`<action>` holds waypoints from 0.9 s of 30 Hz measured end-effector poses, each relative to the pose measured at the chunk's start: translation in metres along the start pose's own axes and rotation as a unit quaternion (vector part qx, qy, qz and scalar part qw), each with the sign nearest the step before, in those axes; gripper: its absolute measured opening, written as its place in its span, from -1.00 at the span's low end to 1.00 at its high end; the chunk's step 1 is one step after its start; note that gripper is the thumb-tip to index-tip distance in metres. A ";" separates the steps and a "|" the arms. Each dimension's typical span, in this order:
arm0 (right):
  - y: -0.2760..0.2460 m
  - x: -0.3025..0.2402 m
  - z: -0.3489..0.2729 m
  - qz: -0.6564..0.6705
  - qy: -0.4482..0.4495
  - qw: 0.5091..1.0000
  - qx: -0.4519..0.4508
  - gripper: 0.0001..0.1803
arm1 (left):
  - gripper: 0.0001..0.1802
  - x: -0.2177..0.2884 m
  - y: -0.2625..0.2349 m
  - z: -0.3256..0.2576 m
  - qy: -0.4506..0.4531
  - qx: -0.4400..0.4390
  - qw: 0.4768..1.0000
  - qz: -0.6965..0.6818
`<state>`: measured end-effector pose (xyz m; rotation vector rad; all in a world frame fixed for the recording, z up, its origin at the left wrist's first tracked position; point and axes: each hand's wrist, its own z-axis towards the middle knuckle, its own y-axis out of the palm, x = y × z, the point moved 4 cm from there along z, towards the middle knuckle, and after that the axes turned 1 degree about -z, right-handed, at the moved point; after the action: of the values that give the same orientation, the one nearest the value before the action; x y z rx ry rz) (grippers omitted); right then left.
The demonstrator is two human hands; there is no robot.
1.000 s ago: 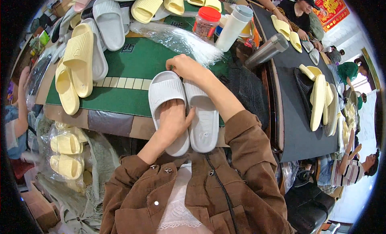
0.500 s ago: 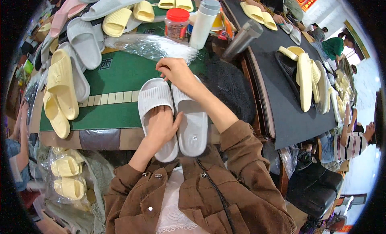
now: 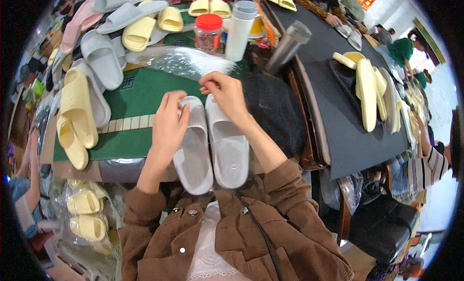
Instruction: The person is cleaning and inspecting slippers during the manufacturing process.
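Note:
A pair of grey slide slippers lies side by side in front of me, toes away, heels reaching past the near table edge. Over the outer side of the left slipper (image 3: 195,158) is my left hand (image 3: 169,117), its fingers bent and its thumb apart, with nothing visible in it. My right hand (image 3: 226,93) hovers at the toe of the right slipper (image 3: 231,158), thumb and fingertips pinched together. Whatever the pinch may hold is too small to make out. Crumpled clear plastic bags (image 3: 181,61) lie just beyond the hands.
Grey and yellow slippers (image 3: 79,107) crowd the left of the green mat (image 3: 130,148). A red-lidded jar (image 3: 208,34), a white bottle (image 3: 239,34) and a steel tumbler (image 3: 288,46) stand behind. More slippers (image 3: 366,95) rest on the dark right-hand table (image 3: 333,150). Other people work around.
My left hand has come out from under the left slipper's strap and risen to its outer side. My right hand has shifted slightly right, still pinched at the toes.

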<state>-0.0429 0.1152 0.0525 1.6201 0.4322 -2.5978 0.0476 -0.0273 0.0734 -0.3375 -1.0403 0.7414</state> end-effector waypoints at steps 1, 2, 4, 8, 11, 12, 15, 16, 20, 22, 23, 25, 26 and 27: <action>-0.001 0.007 -0.001 0.031 0.027 0.999 0.002 -0.88 | -0.82 -0.013 0.003 0.007 -0.003 0.009 1.000 -0.006; -0.003 0.012 -0.002 0.061 0.056 0.997 0.004 -0.87 | -0.82 -0.023 0.004 0.014 -0.010 0.013 1.000 0.002; -0.005 0.013 -0.002 0.068 0.055 0.995 0.040 -0.85 | -0.84 -0.042 0.004 0.024 -0.014 -0.002 0.999 0.050; -0.001 0.013 -0.002 0.076 0.079 0.994 0.018 -0.81 | -0.84 -0.074 -0.004 0.032 -0.065 -0.058 0.996 0.018; -0.008 0.017 -0.002 0.072 0.085 0.994 0.010 -0.80 | -0.83 -0.044 -0.014 0.028 -0.032 -0.043 0.998 -0.023; -0.006 0.016 -0.005 0.073 0.089 0.993 0.009 -0.80 | -0.83 -0.035 -0.019 0.021 -0.036 -0.045 0.998 -0.022; -0.005 0.023 -0.003 0.089 0.115 0.989 0.015 -0.80 | -0.81 -0.028 -0.017 0.015 -0.055 -0.086 0.994 -0.027; -0.005 0.022 -0.004 0.089 0.114 0.989 0.014 -0.80 | -0.82 -0.026 -0.017 0.013 -0.042 -0.085 0.995 -0.029; -0.001 0.022 -0.004 0.092 0.140 0.986 0.000 -0.85 | -0.82 -0.025 -0.006 0.007 0.013 -0.091 0.996 -0.017; -0.005 0.025 -0.005 0.103 0.155 0.983 0.014 -0.86 | -0.81 -0.004 -0.002 0.003 0.022 -0.113 0.992 -0.045; -0.005 0.027 -0.005 0.109 0.155 0.982 0.011 -0.87 | -0.81 0.008 0.000 -0.002 0.031 -0.132 0.988 -0.071; -0.007 0.028 -0.004 0.111 0.159 0.981 0.004 -0.87 | -0.79 0.028 0.005 -0.017 0.046 -0.164 0.983 -0.065; -0.007 0.029 -0.004 0.111 0.162 0.980 0.006 -0.87 | -0.77 0.038 0.009 -0.026 0.062 -0.191 0.978 -0.057; -0.007 0.030 -0.003 0.120 0.159 0.980 -0.003 -0.87 | -0.77 0.045 0.013 -0.034 0.062 -0.193 0.977 -0.059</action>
<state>-0.0553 0.1254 0.0263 1.9572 0.2386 -2.1701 0.0859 0.0161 0.0788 -0.6426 -1.0739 0.4026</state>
